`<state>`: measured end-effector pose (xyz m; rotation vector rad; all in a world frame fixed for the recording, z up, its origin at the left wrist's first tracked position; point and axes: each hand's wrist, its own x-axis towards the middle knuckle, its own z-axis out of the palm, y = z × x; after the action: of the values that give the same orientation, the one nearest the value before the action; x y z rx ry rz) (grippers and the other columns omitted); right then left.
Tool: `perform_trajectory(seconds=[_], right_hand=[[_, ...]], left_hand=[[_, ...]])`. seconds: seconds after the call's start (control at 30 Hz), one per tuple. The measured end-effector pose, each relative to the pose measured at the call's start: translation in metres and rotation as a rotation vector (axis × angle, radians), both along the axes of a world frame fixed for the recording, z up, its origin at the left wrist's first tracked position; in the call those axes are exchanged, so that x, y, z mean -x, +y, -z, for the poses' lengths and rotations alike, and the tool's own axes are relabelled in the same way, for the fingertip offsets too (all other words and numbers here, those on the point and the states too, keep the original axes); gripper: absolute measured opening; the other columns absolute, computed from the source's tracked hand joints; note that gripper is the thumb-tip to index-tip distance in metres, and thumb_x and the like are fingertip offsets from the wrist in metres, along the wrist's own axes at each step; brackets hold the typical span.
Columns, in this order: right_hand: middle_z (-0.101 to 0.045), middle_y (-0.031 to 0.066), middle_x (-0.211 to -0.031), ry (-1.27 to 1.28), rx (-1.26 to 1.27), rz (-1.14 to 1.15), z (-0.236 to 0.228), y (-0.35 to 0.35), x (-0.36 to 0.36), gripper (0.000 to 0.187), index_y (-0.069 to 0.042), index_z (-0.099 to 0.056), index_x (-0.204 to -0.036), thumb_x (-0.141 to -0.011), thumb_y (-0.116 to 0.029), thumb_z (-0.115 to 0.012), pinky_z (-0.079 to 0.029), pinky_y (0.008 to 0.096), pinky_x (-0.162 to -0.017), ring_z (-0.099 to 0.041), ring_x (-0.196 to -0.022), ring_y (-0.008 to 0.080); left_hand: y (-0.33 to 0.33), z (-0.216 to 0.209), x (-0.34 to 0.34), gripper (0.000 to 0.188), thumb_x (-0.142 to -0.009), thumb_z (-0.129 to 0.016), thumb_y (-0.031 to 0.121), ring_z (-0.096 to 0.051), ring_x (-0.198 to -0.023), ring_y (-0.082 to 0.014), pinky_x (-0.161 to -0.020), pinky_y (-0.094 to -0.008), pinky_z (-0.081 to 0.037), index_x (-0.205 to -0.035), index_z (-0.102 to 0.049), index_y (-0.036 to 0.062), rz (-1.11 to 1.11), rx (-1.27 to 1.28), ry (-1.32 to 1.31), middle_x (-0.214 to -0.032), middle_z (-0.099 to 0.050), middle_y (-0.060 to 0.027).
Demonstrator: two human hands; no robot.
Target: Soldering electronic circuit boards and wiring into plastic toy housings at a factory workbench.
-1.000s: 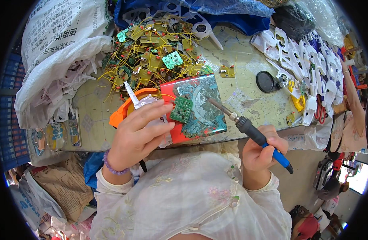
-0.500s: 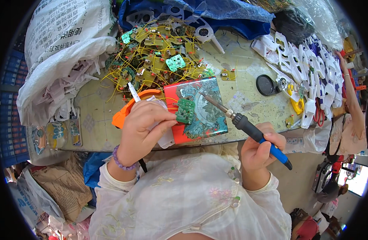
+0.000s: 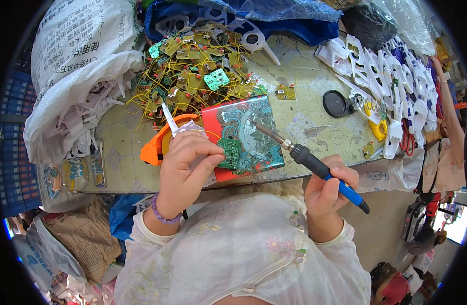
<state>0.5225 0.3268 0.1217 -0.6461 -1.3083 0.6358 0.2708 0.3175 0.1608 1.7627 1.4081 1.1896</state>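
Note:
Between the thumb and forefinger of my left hand (image 3: pixel 189 161) is the edge of a green circuit board (image 3: pixel 229 153), held over a red box (image 3: pixel 264 133) with a teal patterned top. A thin yellow wire runs from the board toward a white plastic piece (image 3: pixel 169 120) partly hidden by that hand. My right hand (image 3: pixel 331 187) grips the blue and black handle of a soldering iron (image 3: pixel 308 161). The iron's tip points up and left above the box, apart from the board. Beside my left hand lies an orange tool or holder (image 3: pixel 153 152), partly covered.
A heap of small boards with yellow wires (image 3: pixel 192 76) lies beyond the box. At left stands a white woven sack (image 3: pixel 81 81) of white plastic parts. Several white plastic housings (image 3: pixel 380 76) are piled at right, near a round black dish (image 3: pixel 336 103). Another person's arm (image 3: pixel 449 112) shows far right.
The circuit board in my left hand has tilted slightly and sits a little lower. My right hand with the soldering iron has barely moved. The whole view has shifted slightly.

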Motion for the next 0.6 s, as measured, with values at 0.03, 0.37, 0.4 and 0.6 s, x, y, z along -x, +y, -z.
perform_trajectory(seconds=[0.03, 0.37, 0.4, 0.6], right_hand=[[-0.048, 0.0066, -0.071, 0.001, 0.001, 0.000, 0.001, 0.000, 0.000, 0.019, -0.005, -0.048, -0.102, -0.094, -0.021, -0.054, -0.035, 0.0253, -0.056, -0.044, -0.065, 0.0158], [-0.051, 0.0081, -0.069, 0.016, -0.039, -0.003, -0.003, -0.006, -0.004, 0.023, -0.003, -0.046, -0.105, -0.095, -0.021, -0.054, -0.039, 0.0281, -0.053, -0.048, -0.057, 0.0155], [-0.051, 0.0076, -0.069, -0.002, -0.055, 0.004, -0.005, -0.007, -0.005, 0.022, -0.003, -0.046, -0.105, -0.095, -0.022, -0.054, -0.039, 0.0287, -0.054, -0.048, -0.058, 0.0158], [-0.067, 0.0153, -0.091, -0.229, 0.021, -0.214, -0.024, -0.010, 0.002, 0.038, -0.010, -0.049, -0.126, -0.090, -0.009, -0.062, -0.049, 0.0352, -0.067, -0.063, -0.073, 0.0256]], left_hand=[[-0.001, -0.001, 0.000, 0.009, -0.077, -0.071, 0.004, -0.056, -0.091, -0.0219, -0.086, -0.0347, -0.042, -0.086, -0.069, 0.0053, 0.010, 0.013, 0.015, -0.083, -0.063, -0.0035], [-0.006, -0.011, 0.000, 0.012, -0.071, -0.077, 0.011, -0.058, -0.094, -0.0232, -0.088, -0.0377, -0.038, -0.082, -0.071, 0.0103, 0.032, -0.084, 0.307, -0.082, -0.063, -0.0012], [-0.006, -0.012, -0.001, 0.012, -0.071, -0.077, 0.011, -0.058, -0.094, -0.0232, -0.088, -0.0377, -0.038, -0.082, -0.071, 0.0103, 0.032, -0.084, 0.305, -0.082, -0.063, -0.0012], [-0.010, -0.017, 0.000, 0.011, -0.071, -0.076, 0.009, -0.060, -0.094, -0.0221, -0.088, -0.0400, -0.039, -0.081, -0.070, 0.0110, 0.013, -0.157, 0.456, -0.084, -0.064, -0.0002]])
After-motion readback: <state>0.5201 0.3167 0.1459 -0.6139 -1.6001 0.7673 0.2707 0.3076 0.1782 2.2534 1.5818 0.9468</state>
